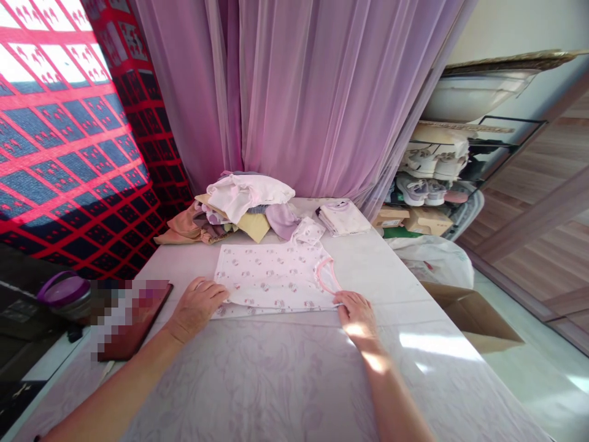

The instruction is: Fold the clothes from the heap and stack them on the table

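A small white shirt (269,276) with a printed pattern and pink neckline lies sideways on the cloth-covered table (276,380), its neck toward the right. One sleeve points away from me; the near side looks folded over. My left hand (199,302) grips the near left corner at the hem, fingers closed on the fabric. At the near right corner, beside the neckline, my right hand (356,312) pinches the cloth. The thumbs are partly hidden.
Behind the shirt is a heap of crumpled clothes (248,196). A folded stack of garments (343,219) sits at the back right. A reddish-brown case (133,337) lies at left. An open cardboard box (473,313) and a shoe rack (430,166) stand right of the table.
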A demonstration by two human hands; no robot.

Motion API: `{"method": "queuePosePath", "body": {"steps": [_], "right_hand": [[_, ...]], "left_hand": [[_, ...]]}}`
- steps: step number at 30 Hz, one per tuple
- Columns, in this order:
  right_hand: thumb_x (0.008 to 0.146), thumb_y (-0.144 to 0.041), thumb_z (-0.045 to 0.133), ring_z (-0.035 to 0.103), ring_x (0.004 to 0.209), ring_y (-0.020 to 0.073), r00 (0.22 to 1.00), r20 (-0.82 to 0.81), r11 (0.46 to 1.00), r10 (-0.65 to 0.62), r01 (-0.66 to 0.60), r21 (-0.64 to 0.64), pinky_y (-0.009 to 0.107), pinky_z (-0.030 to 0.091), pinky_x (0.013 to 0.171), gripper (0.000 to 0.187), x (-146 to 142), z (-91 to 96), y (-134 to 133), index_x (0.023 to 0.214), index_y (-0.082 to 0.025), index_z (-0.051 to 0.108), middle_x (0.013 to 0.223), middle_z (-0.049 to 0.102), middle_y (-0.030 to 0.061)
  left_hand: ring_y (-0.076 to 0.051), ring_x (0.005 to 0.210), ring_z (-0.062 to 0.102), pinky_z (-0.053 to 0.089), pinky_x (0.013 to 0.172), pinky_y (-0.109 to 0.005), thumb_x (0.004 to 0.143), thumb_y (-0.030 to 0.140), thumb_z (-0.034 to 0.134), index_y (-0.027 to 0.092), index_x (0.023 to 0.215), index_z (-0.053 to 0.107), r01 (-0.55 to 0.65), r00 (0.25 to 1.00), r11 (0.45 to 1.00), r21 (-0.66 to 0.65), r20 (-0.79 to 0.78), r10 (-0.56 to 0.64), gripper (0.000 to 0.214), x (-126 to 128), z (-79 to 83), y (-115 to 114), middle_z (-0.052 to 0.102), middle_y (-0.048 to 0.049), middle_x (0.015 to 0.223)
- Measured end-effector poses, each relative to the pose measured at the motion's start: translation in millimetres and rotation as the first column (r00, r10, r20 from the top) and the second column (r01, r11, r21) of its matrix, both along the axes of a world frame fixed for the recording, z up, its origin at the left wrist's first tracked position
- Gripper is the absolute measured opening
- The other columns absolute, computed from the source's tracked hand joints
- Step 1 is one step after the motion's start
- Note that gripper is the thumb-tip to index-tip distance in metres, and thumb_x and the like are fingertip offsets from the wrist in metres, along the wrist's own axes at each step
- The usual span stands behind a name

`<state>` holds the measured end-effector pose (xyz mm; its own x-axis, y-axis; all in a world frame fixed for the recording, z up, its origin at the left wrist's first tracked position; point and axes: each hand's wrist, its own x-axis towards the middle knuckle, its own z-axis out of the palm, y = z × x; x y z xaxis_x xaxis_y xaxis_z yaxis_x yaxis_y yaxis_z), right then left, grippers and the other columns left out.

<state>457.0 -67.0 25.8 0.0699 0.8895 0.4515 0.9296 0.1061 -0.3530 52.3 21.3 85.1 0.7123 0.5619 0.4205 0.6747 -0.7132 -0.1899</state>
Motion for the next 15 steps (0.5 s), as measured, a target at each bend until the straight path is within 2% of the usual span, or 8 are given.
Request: {"method": "queuePosePath", "body": {"steps": [4,10,12,15], "right_hand": [[0.079,-0.013,0.042,0.061,0.096,0.0192,1.0,-0.011,0.999,-0.005,0.005,0.037,0.034,0.039,0.084,0.026,1.2,-3.7,1.2,0.08,-0.025,0.064,0.097,0.071,0.0018],[0.074,-0.013,0.045,0.062,0.091,0.0194,1.0,-0.025,0.994,-0.014,0.017,0.109,0.034,0.041,0.08,0.023,2.9,-7.3,1.5,0.073,-0.026,0.064,0.093,0.072,0.0018],[0.074,-0.014,0.046,0.062,0.091,0.0195,0.999,-0.036,0.992,0.013,-0.008,0.13,0.034,0.042,0.081,0.021,3.5,-4.8,0.1,0.074,-0.026,0.064,0.093,0.072,0.002],[0.08,-0.02,0.049,0.063,0.092,0.0199,0.996,-0.083,0.974,0.043,-0.023,0.227,0.035,0.044,0.084,0.017,2.3,2.5,0.7,0.081,-0.025,0.065,0.093,0.072,0.0042]], "left_hand": [[-0.019,0.089,0.062,0.035,0.094,-0.04,0.089,0.011,0.048,0.026,0.097,0.066,-0.025,0.999,1.0,0.0,0.029,0.025,0.025,-3.9,1.0,-6.7,0.072,-0.0003,0.097],[-0.018,0.094,0.063,0.033,0.097,-0.04,0.086,0.006,0.043,0.027,0.094,0.066,-0.011,0.999,0.991,-0.13,0.043,0.017,0.032,-5.3,-8.3,-11.9,0.072,0.0006,0.099],[-0.018,0.093,0.063,0.034,0.096,-0.04,0.084,0.005,0.042,0.026,0.087,0.066,-0.039,0.996,0.985,-0.171,0.074,0.052,0.032,-6.2,-9.6,-14.0,0.072,0.0009,0.095],[-0.018,0.083,0.063,0.037,0.093,-0.039,0.08,0.004,0.041,0.023,0.073,0.062,-0.091,0.983,0.967,-0.238,0.131,0.125,0.029,-3.5,-5.4,-16.1,0.07,0.0008,0.081]]}}
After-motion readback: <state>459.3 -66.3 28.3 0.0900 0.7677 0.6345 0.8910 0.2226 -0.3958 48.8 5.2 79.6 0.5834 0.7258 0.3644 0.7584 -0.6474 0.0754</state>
